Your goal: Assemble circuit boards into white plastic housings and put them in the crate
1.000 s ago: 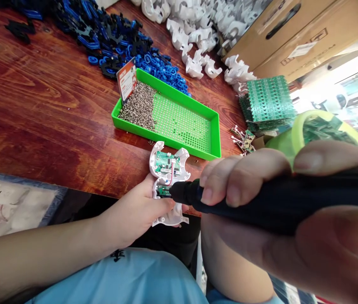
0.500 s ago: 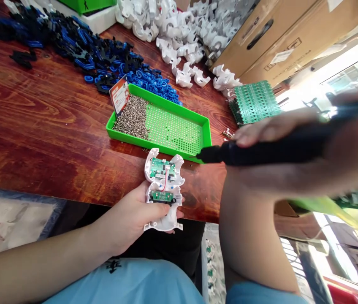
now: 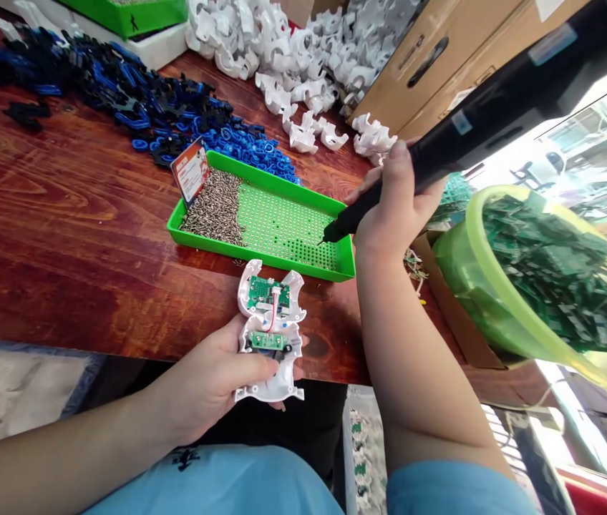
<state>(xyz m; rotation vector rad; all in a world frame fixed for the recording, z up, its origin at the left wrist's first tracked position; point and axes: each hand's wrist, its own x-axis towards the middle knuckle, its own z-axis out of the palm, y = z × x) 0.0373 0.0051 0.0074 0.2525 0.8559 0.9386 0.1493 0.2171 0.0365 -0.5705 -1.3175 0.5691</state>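
Note:
Near the table's front edge, my left hand (image 3: 228, 372) holds a white plastic housing (image 3: 276, 386), its thumb pressed on the lower part. Two green circuit boards (image 3: 268, 295) sit inside it, with a red and white wire between them. My right hand (image 3: 397, 207) is closed around a black electric screwdriver (image 3: 459, 136), slanting down to the left. The screwdriver's thin bit points into the right end of a green tray (image 3: 260, 262); whether it touches a screw cannot be made out. Small screws (image 3: 215, 211) are heaped at the tray's left, and others stand in rows of holes.
Black and blue plastic parts (image 3: 142, 100) lie piled at the back left. White shells (image 3: 303, 86) are heaped behind, beside a cardboard box (image 3: 389, 86). A yellow-green basin (image 3: 459, 243) full of green boards stands right. A printed card (image 3: 190, 172) leans in the tray.
My right hand has moved with the screwdriver, which now tilts more steeply, its bit over the tray's holes. The basin shows more fully. My left hand still holds the housing.

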